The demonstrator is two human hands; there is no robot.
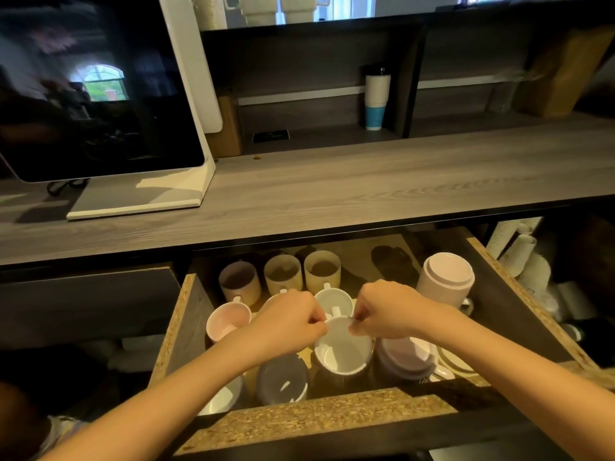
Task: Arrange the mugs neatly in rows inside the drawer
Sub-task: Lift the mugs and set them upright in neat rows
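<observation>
While reaching forward and down into the open drawer (pixel 319 415), the left hand (pixel 289 324) and right hand (pixel 389 311) meet knuckles-up at its middle, curled fingers (pixel 317 322) pinching the far rim of an upright white mug (pixel 342 352), other mugs (pixel 229 319) close around it, bare floor at back right.

No writing, brand, number or sign can be read anywhere in this view. A small dark plate (pixel 270 136) lying in the shelf recess is too small and blurred to make out. The stack of paper cups (pixel 376 98) near it shows only a plain blue band. In the drawer (pixel 179 314), the white mug (pixel 342 352) and the other mugs (pixel 283 274) around it have plain, unlettered surfaces.
</observation>
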